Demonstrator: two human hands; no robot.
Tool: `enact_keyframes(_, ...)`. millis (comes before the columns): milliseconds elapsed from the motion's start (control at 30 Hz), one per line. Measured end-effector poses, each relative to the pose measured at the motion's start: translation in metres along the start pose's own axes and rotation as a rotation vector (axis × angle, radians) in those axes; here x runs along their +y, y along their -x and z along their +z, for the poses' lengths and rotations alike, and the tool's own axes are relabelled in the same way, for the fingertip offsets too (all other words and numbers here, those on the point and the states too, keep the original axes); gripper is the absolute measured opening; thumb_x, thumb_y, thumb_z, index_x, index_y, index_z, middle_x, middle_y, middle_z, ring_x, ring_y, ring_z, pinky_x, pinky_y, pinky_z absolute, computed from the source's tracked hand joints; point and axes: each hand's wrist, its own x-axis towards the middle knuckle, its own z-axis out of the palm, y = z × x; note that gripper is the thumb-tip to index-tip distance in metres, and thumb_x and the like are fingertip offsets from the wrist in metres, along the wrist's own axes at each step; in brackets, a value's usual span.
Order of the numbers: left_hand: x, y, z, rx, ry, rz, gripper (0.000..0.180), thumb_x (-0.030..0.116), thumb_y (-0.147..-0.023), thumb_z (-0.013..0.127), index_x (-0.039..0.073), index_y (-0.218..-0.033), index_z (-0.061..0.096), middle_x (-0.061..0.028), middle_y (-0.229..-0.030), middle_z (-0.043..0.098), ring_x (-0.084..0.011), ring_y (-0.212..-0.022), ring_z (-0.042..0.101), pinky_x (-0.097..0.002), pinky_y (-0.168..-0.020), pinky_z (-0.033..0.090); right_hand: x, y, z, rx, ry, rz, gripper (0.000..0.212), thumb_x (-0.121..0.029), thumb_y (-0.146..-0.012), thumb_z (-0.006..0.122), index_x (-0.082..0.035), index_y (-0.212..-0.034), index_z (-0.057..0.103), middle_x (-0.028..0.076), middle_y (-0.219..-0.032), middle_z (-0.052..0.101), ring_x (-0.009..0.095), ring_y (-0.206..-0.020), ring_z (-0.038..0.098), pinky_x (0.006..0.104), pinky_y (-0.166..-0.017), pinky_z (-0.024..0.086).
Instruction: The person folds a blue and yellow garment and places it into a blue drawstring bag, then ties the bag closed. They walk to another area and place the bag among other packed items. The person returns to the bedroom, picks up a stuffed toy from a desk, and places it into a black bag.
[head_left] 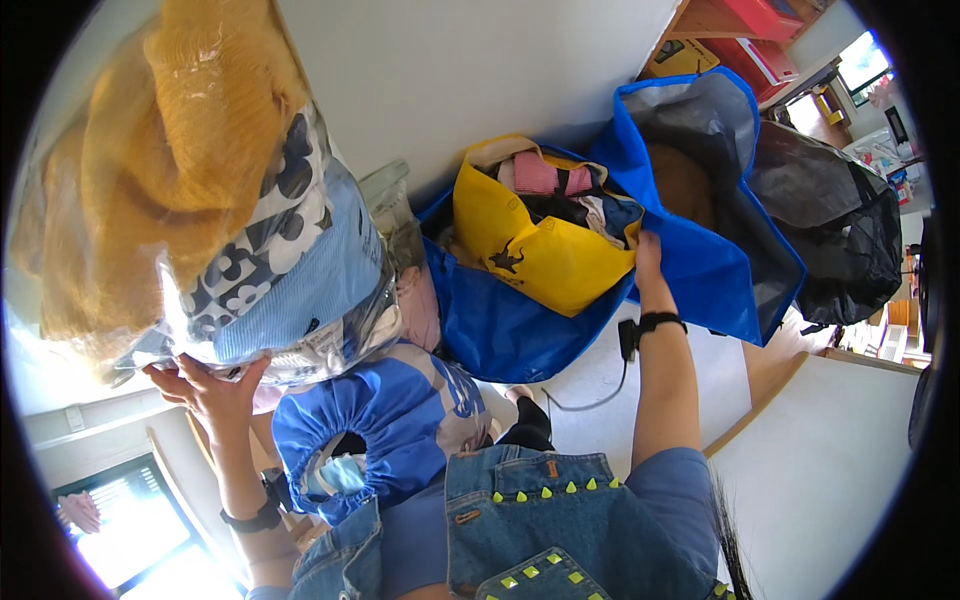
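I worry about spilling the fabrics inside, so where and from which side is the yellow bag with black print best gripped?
Probably the upper rim of the soft yellow bag, from above: its mouth opens upward, while its lower part sits inside the blue shiny bag. The right hand is at the rim's right end.

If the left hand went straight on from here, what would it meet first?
The clear bag of folded textiles; the left hand seems to touch its lower edge, though depth is unclear.

Yellow bag (565, 272) with black figure, pink cloth (540, 176) inside it; blue bag (495, 330) around it, grey-lined blue tote (695, 275) right of it; mustard blanket (190, 160), black-and-white flowered fabric (262, 232), pale-blue cloth (325, 268) left of it
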Motion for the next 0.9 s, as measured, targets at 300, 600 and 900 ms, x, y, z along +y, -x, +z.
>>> enact_keyframes(300,0.004,-0.002,-0.003,-0.056,-0.005,-0.025,0.130,0.070,-0.053,0.075,0.022,-0.148,0.000,-0.0402,-0.141,-0.003,-0.0595,-0.127,0.013,-0.0723,-0.091,0.023,0.002,0.117,-0.046,-0.249,1.237,-0.554,0.050,-0.025,-0.090,0.053,-0.012,-0.136,0.041,0.011,-0.144,0.034,0.030,-0.132,0.032,0.0468,-0.105,0.029)
enact_keyframes(600,0.006,-0.002,-0.005,-0.112,0.023,-0.064,0.130,0.066,-0.054,0.077,0.019,-0.148,0.001,-0.0410,-0.140,-0.003,-0.0599,-0.125,0.012,-0.0697,-0.091,0.022,0.001,0.093,0.003,-0.519,2.219,-0.483,0.085,-0.063,-0.084,0.046,-0.017,-0.149,0.016,0.004,-0.155,0.013,0.026,-0.143,0.005,0.0515,-0.112,-0.003)
enact_keyframes(900,0.002,-0.001,-0.001,-0.083,0.024,-0.017,0.130,0.070,-0.055,0.074,0.019,-0.148,-0.002,-0.0419,-0.139,-0.005,-0.0606,-0.124,0.010,-0.0697,-0.091,0.021,-0.006,0.116,0.020,-0.947,1.975,-0.194,0.080,-0.068,-0.072,0.058,-0.016,-0.131,0.047,0.011,-0.138,0.041,0.030,-0.131,0.033,0.0431,-0.108,0.020)
